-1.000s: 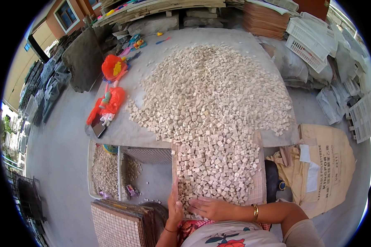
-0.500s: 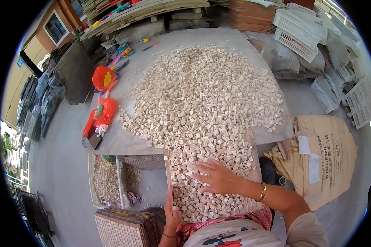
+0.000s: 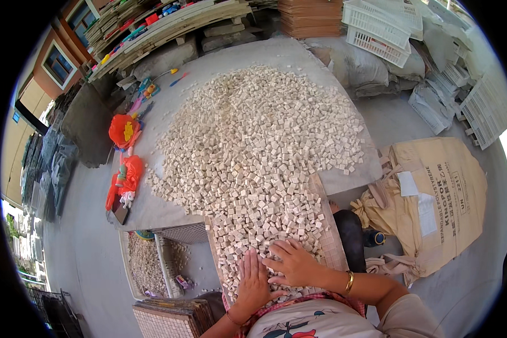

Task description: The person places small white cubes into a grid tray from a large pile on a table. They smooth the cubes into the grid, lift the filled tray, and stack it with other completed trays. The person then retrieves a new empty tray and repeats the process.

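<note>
Small beige stone cubes (image 3: 265,135) lie in a wide heap on a grey table and run down onto a board (image 3: 333,239) on my lap. My left hand (image 3: 254,284) rests flat on the loose cubes at the near end of the board, fingers stretched out and pointing away from me. Just to its right, my right hand (image 3: 292,263) lies palm down on the cubes, fingers spread and pointing left. The two hands almost touch. Neither one grips anything that I can see; the cubes under the palms are hidden.
At the left stand a white crate (image 3: 134,270) of cubes and a stack of gridded boards (image 3: 166,322). Red plastic bags (image 3: 130,173) and toys line the table's left edge. A large tan sack (image 3: 439,197) lies right. White plastic baskets (image 3: 377,28) sit beyond.
My left hand has moved from the board's left edge onto the cubes. My right hand has come slightly nearer to me. The view has tilted and shifted a little.
</note>
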`<state>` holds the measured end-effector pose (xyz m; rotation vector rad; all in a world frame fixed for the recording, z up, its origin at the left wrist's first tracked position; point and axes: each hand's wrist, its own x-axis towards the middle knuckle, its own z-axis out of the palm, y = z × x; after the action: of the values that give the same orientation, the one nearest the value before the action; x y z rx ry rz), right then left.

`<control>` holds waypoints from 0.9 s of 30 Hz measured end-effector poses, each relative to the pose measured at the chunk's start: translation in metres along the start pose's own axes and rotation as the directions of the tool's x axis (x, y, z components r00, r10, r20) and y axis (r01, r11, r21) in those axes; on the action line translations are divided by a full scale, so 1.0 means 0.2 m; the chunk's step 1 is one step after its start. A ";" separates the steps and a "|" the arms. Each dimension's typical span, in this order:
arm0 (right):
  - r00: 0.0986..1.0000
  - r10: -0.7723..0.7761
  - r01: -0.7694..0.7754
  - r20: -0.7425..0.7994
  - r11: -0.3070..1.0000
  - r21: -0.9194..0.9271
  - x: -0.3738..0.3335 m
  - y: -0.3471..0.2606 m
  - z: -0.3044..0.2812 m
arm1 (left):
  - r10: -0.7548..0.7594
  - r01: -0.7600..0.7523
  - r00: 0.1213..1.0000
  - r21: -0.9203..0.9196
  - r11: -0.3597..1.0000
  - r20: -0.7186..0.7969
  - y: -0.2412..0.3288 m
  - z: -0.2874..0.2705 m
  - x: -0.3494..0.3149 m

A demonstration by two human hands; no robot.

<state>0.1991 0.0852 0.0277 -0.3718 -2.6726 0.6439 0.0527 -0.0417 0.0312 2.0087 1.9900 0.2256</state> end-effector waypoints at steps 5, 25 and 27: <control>0.995 0.009 -0.003 -0.097 0.998 0.063 -0.12 -0.05 0.02 | 0.128 -0.128 0.992 -0.063 0.990 -0.002 0.05 0.01 -0.01; 0.807 0.321 -0.225 -0.496 0.943 0.243 -0.56 -0.02 0.05 | 0.453 -0.446 0.887 0.084 0.891 -0.088 0.34 0.14 0.28; 0.760 0.413 -0.271 -0.502 0.903 0.333 -0.59 -0.02 0.03 | 0.407 -0.407 0.912 0.000 0.913 -0.041 0.37 0.11 0.30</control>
<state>0.3016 0.0395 -0.0089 -0.8561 -1.9422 0.8052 0.1309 0.0159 0.0277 2.4134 1.5621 0.3669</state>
